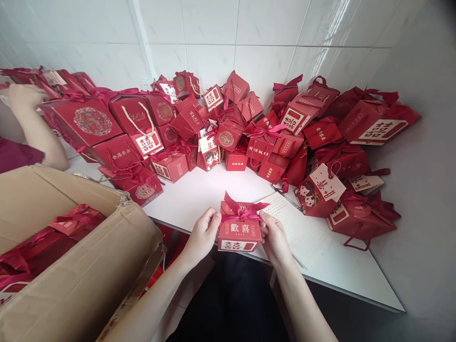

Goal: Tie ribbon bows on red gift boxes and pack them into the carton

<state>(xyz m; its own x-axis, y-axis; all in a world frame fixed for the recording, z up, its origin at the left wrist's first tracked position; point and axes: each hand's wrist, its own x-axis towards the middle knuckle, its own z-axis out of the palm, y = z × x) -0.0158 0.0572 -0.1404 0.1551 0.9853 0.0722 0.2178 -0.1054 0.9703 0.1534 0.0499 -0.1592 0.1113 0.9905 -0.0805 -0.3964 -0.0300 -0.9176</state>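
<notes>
Both my hands hold one small red gift box (239,231) with gold characters and a red ribbon bow on top, at the near edge of the white table (199,194). My left hand (203,233) grips its left side, fingers closed by the bow. On the opposite side my right hand (273,236) grips it the same way. The box sits just above or on the table edge.
Several red gift boxes (228,128) are piled along the tiled wall, larger ones at left (89,123) and right (374,126). A sheet of paper (295,228) lies beside the box. An open cardboard carton (71,247) of red boxes stands near left. Another person's arm (32,123) reaches at far left.
</notes>
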